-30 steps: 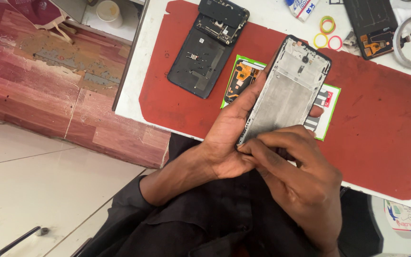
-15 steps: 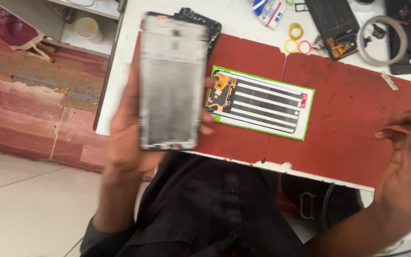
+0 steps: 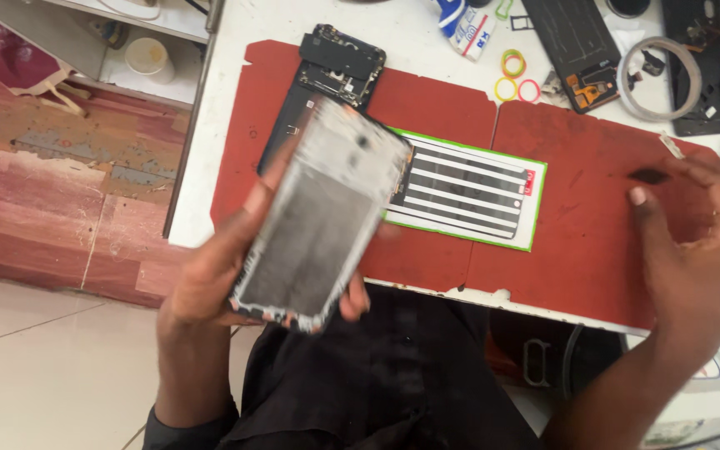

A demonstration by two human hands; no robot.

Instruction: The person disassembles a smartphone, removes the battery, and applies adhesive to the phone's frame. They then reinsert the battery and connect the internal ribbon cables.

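Note:
My left hand (image 3: 210, 283) grips a grey phone frame (image 3: 318, 221) by its sides, tilted and blurred, above the near edge of the red mat (image 3: 585, 242). Over the mat's right side, my right hand (image 3: 693, 242) pinches a small dark scrap (image 3: 648, 176) between thumb and fingertip. A green-edged sheet of black adhesive strips (image 3: 464, 187) lies on the mat between my hands. A black opened phone body (image 3: 331, 79) lies behind the frame, partly hidden by it.
Coloured rubber bands (image 3: 514, 75), a dark phone panel with an orange flex (image 3: 581, 50), a white tape ring (image 3: 660, 79) and another dark phone part (image 3: 697, 67) lie along the white table's far side. The table's left edge (image 3: 193, 142) drops to a tiled floor.
Both hands first worked at the frame's lower end. The left hand then lifted the frame to the left and tilted it; the right hand moved off to the right, now showing a dark scrap.

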